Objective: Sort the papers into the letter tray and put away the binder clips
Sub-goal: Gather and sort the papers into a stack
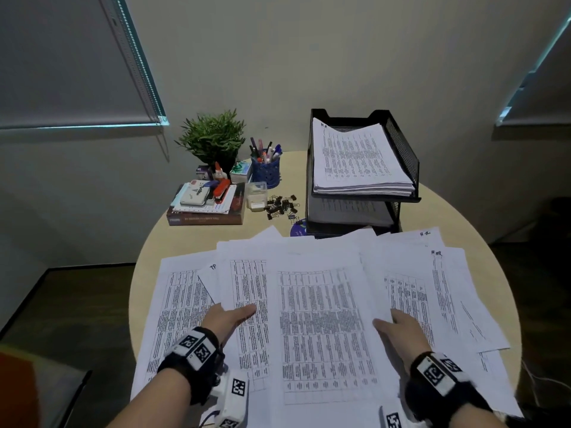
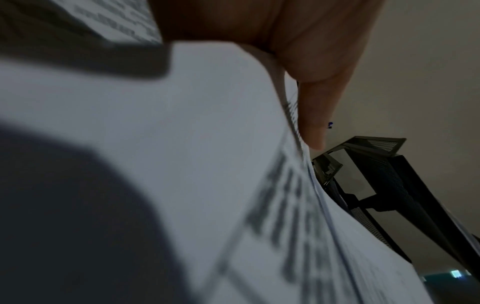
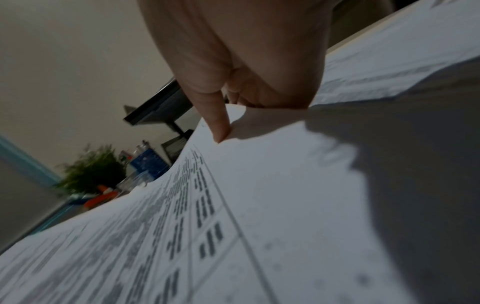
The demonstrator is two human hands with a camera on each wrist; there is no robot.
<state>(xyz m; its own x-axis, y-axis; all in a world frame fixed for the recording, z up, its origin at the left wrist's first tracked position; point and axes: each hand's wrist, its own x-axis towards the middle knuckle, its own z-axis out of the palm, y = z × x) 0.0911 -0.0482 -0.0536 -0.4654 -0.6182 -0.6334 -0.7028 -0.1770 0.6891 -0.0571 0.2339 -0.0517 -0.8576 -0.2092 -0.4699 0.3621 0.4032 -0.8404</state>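
Observation:
Printed sheets (image 1: 321, 319) lie fanned over the near half of the round table (image 1: 296, 168). My left hand (image 1: 231, 316) pinches the left edge of the middle sheets, thumb (image 2: 317, 115) on top and fingers hidden beneath the paper (image 2: 182, 144). At the right edge of the same sheets my right hand (image 1: 395, 327) pinches too, its thumb (image 3: 218, 121) pressing the sheet (image 3: 259, 205). The black mesh letter tray (image 1: 404, 156) stands at the back right with a paper stack (image 1: 355, 159) in its top tier. A heap of black binder clips (image 1: 281, 206) lies left of the tray.
A clear plastic box (image 1: 256, 196) sits beside the clips. Behind it are a blue pen cup (image 1: 266, 171) and a potted plant (image 1: 213, 139). A book pile with a red stapler (image 1: 207, 205) is at the back left. A purple disc (image 1: 298, 231) peeks from under the papers.

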